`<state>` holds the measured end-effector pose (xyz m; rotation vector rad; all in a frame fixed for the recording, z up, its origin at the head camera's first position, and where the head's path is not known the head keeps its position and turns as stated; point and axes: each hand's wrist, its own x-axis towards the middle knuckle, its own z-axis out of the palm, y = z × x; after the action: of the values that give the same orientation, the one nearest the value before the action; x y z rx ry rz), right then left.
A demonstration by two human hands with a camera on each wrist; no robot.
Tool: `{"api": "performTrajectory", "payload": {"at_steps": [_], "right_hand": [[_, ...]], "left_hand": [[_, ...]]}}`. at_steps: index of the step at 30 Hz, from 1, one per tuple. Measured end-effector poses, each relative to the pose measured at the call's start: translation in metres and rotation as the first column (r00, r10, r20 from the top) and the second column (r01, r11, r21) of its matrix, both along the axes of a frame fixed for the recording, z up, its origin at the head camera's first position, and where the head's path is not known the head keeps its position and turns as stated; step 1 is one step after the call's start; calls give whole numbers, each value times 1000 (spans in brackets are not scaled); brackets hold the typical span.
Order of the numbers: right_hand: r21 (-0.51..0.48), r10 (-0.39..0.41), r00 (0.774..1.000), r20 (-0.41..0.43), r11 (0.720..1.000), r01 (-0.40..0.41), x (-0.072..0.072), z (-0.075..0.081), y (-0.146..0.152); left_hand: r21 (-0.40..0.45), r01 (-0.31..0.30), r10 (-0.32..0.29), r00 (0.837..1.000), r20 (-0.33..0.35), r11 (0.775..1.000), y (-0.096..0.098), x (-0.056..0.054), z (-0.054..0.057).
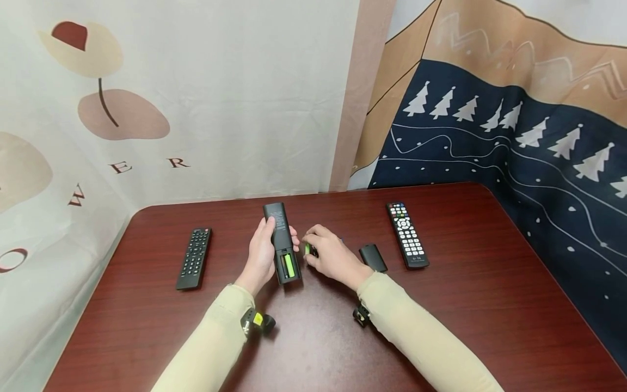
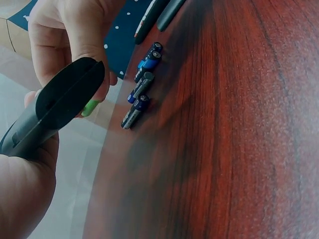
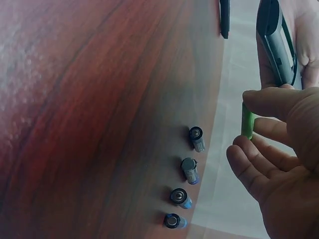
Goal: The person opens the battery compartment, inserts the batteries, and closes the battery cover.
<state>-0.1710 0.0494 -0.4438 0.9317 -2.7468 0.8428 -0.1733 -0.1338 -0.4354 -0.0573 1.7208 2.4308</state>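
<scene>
My left hand (image 1: 261, 251) grips a black remote control (image 1: 281, 231), its back facing up. The battery compartment at the remote's near end is uncovered, and one green battery (image 1: 289, 265) lies in its right side. Just right of the remote, my right hand (image 1: 335, 255) pinches another green battery (image 3: 247, 123) between thumb and fingers, above the table and apart from the remote. Several dark and blue batteries (image 2: 134, 112) lie in a row on the table by the right hand; the head view mostly hides them. A black battery cover (image 1: 373, 257) sits beside the right wrist.
A black remote (image 1: 194, 258) rests on the table at the left. Another black remote with white buttons (image 1: 407, 235) lies at the right. The reddish-brown table (image 1: 313, 348) meets patterned curtains (image 1: 245, 109) at its back edge.
</scene>
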Motion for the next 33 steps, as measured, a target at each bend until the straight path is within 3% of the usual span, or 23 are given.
{"api": "performTrajectory", "payload": {"at_steps": [17, 33], "right_hand": [[-64, -12, 1000, -25, 998, 10, 8, 3, 6], [-135, -16, 995, -103, 991, 2, 14, 7, 5]], "left_hand": [[5, 9, -9, 1000, -2, 1000, 2, 0, -2], [18, 10, -10, 1000, -7, 1000, 2, -1, 0]]}}
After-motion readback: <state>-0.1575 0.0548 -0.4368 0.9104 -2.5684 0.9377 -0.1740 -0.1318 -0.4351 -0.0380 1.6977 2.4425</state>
